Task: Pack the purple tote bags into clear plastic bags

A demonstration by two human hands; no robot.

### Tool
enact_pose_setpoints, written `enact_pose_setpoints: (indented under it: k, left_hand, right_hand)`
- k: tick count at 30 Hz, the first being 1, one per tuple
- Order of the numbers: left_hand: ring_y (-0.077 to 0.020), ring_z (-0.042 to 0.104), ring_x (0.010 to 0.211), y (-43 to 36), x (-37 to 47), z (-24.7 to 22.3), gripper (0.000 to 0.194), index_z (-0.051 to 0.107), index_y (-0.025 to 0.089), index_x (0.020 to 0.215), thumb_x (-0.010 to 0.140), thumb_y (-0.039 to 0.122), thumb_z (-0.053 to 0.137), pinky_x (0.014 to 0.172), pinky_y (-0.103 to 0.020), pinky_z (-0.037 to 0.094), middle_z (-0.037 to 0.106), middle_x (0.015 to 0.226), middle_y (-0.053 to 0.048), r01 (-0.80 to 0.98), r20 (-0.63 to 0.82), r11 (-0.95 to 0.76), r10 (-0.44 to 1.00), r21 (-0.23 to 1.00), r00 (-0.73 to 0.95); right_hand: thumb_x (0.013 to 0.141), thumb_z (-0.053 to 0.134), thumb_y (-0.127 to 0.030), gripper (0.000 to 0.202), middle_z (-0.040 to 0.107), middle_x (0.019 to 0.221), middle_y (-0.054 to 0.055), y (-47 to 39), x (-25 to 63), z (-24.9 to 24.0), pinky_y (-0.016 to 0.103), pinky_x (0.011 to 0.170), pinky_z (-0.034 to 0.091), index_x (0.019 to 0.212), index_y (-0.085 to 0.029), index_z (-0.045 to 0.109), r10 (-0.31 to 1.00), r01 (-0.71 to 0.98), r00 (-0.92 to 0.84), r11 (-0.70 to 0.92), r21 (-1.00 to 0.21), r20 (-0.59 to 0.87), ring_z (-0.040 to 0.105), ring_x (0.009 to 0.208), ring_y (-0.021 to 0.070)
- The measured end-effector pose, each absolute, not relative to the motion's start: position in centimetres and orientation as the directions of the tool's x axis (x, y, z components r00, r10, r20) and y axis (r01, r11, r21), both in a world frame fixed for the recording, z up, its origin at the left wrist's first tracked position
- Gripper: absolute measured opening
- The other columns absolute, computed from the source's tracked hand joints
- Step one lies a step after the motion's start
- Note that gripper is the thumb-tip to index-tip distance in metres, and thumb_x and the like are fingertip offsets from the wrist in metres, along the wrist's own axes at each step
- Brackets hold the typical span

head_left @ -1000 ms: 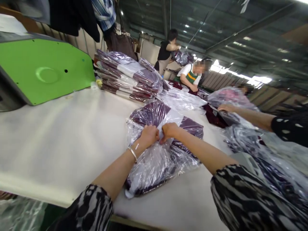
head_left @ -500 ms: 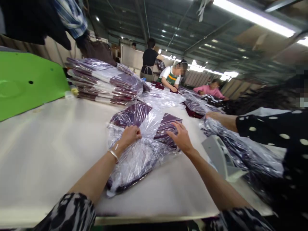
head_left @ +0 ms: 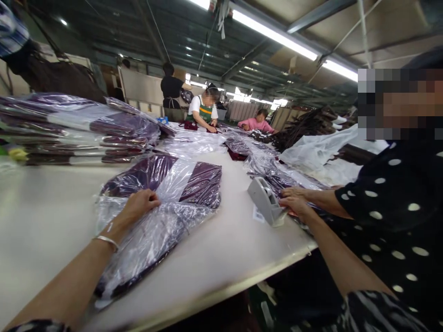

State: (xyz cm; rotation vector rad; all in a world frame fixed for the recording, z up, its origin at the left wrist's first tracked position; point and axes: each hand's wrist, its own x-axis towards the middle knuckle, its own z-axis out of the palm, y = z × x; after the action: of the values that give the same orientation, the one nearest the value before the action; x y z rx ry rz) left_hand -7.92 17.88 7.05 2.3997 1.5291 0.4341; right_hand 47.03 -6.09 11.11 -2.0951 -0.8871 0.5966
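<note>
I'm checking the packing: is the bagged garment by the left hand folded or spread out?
Folded: the garment makes a compact bundle inside clear plastic, the left hand on it.

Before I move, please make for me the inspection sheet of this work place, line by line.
Surface: pale table, near edge visible
Job's things: plastic-wrapped purple bundle; grey tape dispenser
Clutter: stack of wrapped bundles at left
Hands: left hand on the purple bundle; right hand by the tape dispenser, contact unclear
Cables: nothing seen on the table
Surroundings: co-worker's hand right beside the right hand; dotted sleeve close at right; ceiling lamp lit
</note>
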Motion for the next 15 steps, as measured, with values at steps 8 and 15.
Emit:
enact_pose_setpoints:
  k: [8, 15]
  left_hand:
    - [-0.0227, 0.067, 0.078, 18.2, -7.9, 6.9, 0.026, 0.073, 0.022, 0.072, 0.072, 0.044, 0.060, 0.068, -0.028, 0.038, 0.075, 0.079, -0.002, 0.830, 0.119, -0.400, 0.915, 0.389, 0.386]
    - [-0.0204, 0.065, 0.080, 18.7, -8.1, 6.5, 0.026, 0.073, 0.023, 0.078, 0.076, 0.044, 0.058, 0.069, -0.025, 0.037, 0.075, 0.081, 0.002, 0.839, 0.106, -0.418, 0.907, 0.349, 0.407]
  right_hand:
    - [0.060, 0.084, -0.025, 0.027, 0.072, 0.069, 0.004, -6.4, 46.0, 12.1, 0.022, 0.053, 0.045, 0.081, -0.015, 0.069, 0.709, 0.138, 0.692, -0.312, -0.940, -0.134, 0.064, 0.060, 0.0141]
    - [0.059, 0.086, -0.023, 0.036, 0.064, 0.064, -0.004, -9.6, 45.5, 13.0, 0.021, 0.052, 0.051, 0.085, -0.021, 0.061, 0.638, 0.016, 0.770, -0.039, -0.999, -0.012, 0.059, 0.054, 0.0106]
